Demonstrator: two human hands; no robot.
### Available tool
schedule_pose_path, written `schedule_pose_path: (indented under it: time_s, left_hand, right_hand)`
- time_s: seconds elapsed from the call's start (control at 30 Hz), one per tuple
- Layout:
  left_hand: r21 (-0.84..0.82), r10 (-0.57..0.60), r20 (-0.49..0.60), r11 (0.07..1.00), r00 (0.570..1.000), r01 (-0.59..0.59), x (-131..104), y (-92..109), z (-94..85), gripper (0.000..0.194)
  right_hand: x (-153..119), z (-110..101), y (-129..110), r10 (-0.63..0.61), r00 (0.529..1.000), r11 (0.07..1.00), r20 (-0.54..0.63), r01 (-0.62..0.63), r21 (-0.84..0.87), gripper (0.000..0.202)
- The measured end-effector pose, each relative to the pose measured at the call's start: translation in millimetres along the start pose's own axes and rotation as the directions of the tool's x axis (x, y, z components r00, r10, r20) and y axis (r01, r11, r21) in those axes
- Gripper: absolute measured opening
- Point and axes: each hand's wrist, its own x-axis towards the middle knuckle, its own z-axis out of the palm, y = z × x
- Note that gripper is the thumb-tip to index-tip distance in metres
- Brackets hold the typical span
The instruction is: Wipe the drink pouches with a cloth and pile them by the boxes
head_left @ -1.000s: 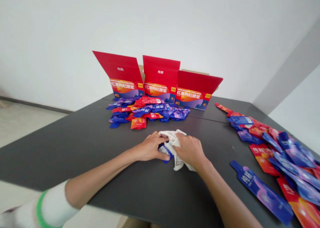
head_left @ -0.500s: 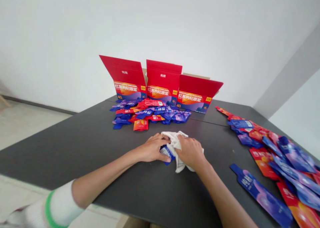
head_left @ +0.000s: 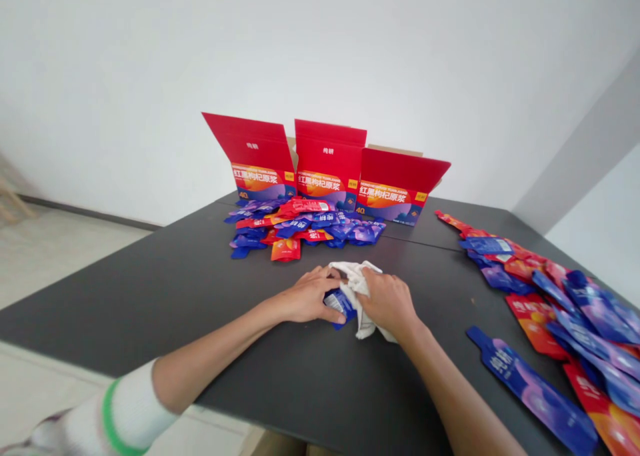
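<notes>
My left hand (head_left: 313, 297) is closed around a blue pouch (head_left: 340, 304) just above the dark table. Its thumb lies near the pouch's lower edge, and a pale printed label faces up. Pressed against the pouch's right side is a white cloth (head_left: 367, 324), bunched in my right hand (head_left: 391, 303). The cloth and fingers hide much of the pouch. Beyond my hands lies a pile of red and blue pouches (head_left: 305, 224).
Three red-and-blue cartons (head_left: 327, 183) with raised lids stand behind the pile, near the white wall. A long heap of pouches (head_left: 540, 309) runs down the right side of the dark table (head_left: 200, 276). One blue pouch (head_left: 530, 383) lies at its near left edge.
The whole view has shifted slightly, so everything sits a little further right. Both hands keep hold of the pouch and the cloth, with little other visible movement.
</notes>
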Motion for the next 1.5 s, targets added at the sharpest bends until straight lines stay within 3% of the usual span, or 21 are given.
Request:
schedule_pose_path:
  time_s: [0.07, 0.23, 0.33, 0.4, 0.53, 0.67, 0.83, 0.97, 1.03, 1.17, 1.3, 1.43, 1.5]
  left_hand:
    - [0.008, -0.017, -0.001, 1.0, 1.0, 0.017, 0.1, 0.1, -0.6, 0.06]
    - [0.001, -0.003, 0.0, 1.0, 1.0, 0.003, 0.9, 1.8, -2.3, 0.054]
    - [0.026, -0.038, -0.019, 0.999, 0.999, 0.038, -2.1, 5.5, -1.4, 0.056]
    - [0.056, -0.133, -0.071, 0.989, 0.989, 0.138, -6.1, 8.9, 0.2, 0.062]
    - [0.113, -0.276, -0.102, 0.951, 0.956, 0.287, -11.7, 14.0, 2.2, 0.054]
    - [0.114, -0.27, -0.056, 0.955, 0.961, 0.275, -9.2, 14.7, 0.8, 0.051]
    - [0.048, -0.175, -0.036, 0.983, 0.984, 0.176, -7.0, 14.1, 0.3, 0.045]
    - [0.106, -0.272, -0.069, 0.955, 0.96, 0.278, -6.6, 15.2, 1.0, 0.053]
    - [0.094, -0.286, -0.06, 0.952, 0.956, 0.291, -6.2, 16.3, 1.0, 0.051]
    - [0.039, -0.255, -0.047, 0.966, 0.966, 0.257, -5.6, 18.8, 0.6, 0.044]
    - [0.071, -0.308, -0.068, 0.947, 0.949, 0.313, -4.4, 19.1, 0.8, 0.051]
    - [0.026, -0.24, -0.052, 0.97, 0.969, 0.241, -4.0, 17.6, 2.2, 0.046]
    - [0.006, -0.218, -0.056, 0.976, 0.974, 0.219, -4.0, 17.0, 2.7, 0.046]
  right_hand:
    - [0.7, 0.0, 0.4, 0.069, 0.998, 0.997, -0.011, -0.07, -0.022, 0.025]
    - [-2.1, 1.6, -4.7, -0.152, 0.988, 0.987, 0.02, 0.151, 0.062, 0.028]
    - [0.3, 2.4, -1.6, -0.035, 0.999, 0.999, 0.025, 0.034, 0.036, 0.03]
    - [3.3, 2.9, 3.6, 0.054, 0.998, 0.998, 0.027, -0.055, 0.019, 0.032]
    - [5.3, 3.7, 10.0, 0.076, 0.996, 0.997, 0.036, -0.077, 0.015, 0.036]
    - [0.6, 4.0, 1.2, 0.066, 0.998, 0.998, 0.008, -0.065, -0.017, 0.031]
    - [-0.7, 3.5, -12.1, -0.104, 0.995, 0.994, -0.001, 0.104, 0.028, 0.029]
    - [3.0, 0.5, -9.2, 0.107, 0.994, 0.992, -0.005, -0.107, -0.06, 0.028]
    - [2.6, -0.7, -8.9, 0.089, 0.996, 0.994, 0.004, -0.089, -0.057, 0.027]
    - [0.3, -0.2, -11.3, -0.089, 0.995, 0.996, 0.043, 0.089, 0.012, 0.026]
    - [1.0, 0.9, -9.3, 0.079, 0.997, 0.995, -0.022, -0.08, -0.063, 0.025]
    - [-0.3, 0.7, -9.6, -0.102, 0.995, 0.995, 0.018, 0.101, 0.016, 0.027]
    - [-0.4, 0.6, -10.3, -0.126, 0.991, 0.992, 0.033, 0.125, 0.025, 0.028]
